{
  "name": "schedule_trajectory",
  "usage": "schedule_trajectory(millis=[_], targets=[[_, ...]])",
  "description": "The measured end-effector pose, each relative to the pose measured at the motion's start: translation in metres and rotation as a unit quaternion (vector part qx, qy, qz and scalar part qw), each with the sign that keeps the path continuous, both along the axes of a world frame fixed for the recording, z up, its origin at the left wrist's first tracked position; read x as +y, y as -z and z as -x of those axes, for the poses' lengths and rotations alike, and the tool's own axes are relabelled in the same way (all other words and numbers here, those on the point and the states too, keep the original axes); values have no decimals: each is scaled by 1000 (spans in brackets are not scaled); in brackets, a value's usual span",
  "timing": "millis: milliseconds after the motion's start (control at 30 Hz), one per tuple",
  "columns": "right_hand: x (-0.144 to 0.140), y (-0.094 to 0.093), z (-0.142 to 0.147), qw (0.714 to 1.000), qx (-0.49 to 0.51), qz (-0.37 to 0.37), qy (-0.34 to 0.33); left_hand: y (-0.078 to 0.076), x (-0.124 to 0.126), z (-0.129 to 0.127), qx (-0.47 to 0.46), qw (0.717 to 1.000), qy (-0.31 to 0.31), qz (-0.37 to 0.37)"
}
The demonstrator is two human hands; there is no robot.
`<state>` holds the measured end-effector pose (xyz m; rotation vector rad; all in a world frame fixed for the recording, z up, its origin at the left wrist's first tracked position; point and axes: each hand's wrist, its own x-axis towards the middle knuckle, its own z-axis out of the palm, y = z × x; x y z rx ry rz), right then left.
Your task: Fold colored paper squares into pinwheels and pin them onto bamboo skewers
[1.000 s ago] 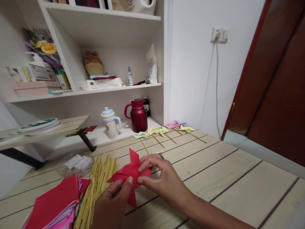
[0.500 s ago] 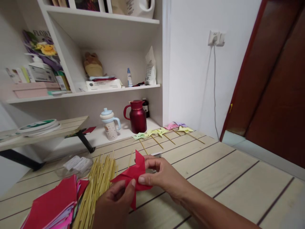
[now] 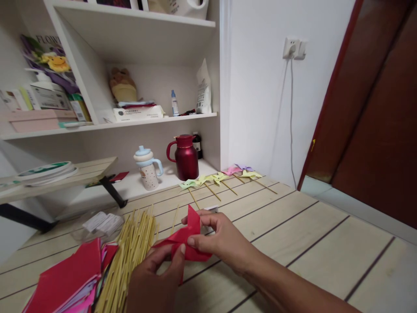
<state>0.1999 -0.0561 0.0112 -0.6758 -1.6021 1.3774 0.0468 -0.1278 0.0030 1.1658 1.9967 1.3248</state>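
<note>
A red paper pinwheel (image 3: 186, 238) is held just above the wooden table (image 3: 293, 234) by both my hands. My left hand (image 3: 154, 278) pinches its lower left part from below. My right hand (image 3: 221, 241) grips its right side, thumb near the centre and fingers curled over a rear blade. A thin stick (image 3: 175, 219) pokes out behind the pinwheel. A pile of bamboo sticks (image 3: 130, 254) lies just left of my hands, beside a stack of red and pink paper squares (image 3: 70, 280).
Several finished pastel pinwheels on sticks (image 3: 221, 180) lie in a row at the table's far edge. Behind them stand a red jug (image 3: 185, 157) and a white cup with a blue lid (image 3: 147, 168) on a white shelf unit. A brown door (image 3: 374, 117) is at right.
The pinwheel has tilted and turned a little in my hands, and my right fingers shifted over its rear blade. The view moved slightly right and down.
</note>
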Motion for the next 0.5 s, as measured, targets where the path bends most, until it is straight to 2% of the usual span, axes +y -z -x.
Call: schedule_trajectory(millis=[100, 300, 500], targets=[[-2, 2, 3, 1000, 10, 8, 4, 1, 0, -1, -9, 1000, -5, 11], [-2, 7, 6, 993, 71, 93, -9, -4, 2, 0, -83, 996, -11, -2], [0, 5, 4, 990, 107, 90, -2, -11, 1, -7, -77, 996, 4, -48]])
